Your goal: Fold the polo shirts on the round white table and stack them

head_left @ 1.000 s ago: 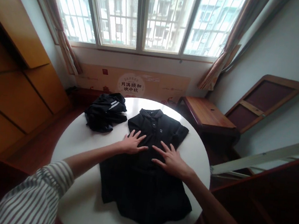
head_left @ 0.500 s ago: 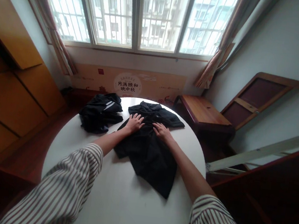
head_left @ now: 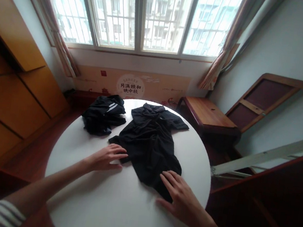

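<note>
A black short-sleeved shirt point(head_left: 151, 139) lies wrinkled on a round white table point(head_left: 80, 200), its collar toward the window. By the shirt's lower left corner is my left hand point(head_left: 109, 156), fingers stretched out and thumb apart, holding nothing. My right hand point(head_left: 176, 192) is at the lower right part of the hem, fingers extended over the cloth and thumb spread. Whether either hand presses on the fabric, I cannot tell. Left of the shirt sits a bunched heap of black clothing point(head_left: 103, 115) with white stripes.
Beyond the table, a low wooden stool or bench point(head_left: 209, 111) stands at the right, near a leaning wooden frame point(head_left: 263, 99). Wooden cabinets point(head_left: 13, 93) line the left side. A printed banner point(head_left: 154, 86) runs beneath the window point(head_left: 141, 16).
Both hands have drawn back from the shirt's upper middle toward me, the left to its lower left corner, the right to its hem. The shirt's body lies more spread out.
</note>
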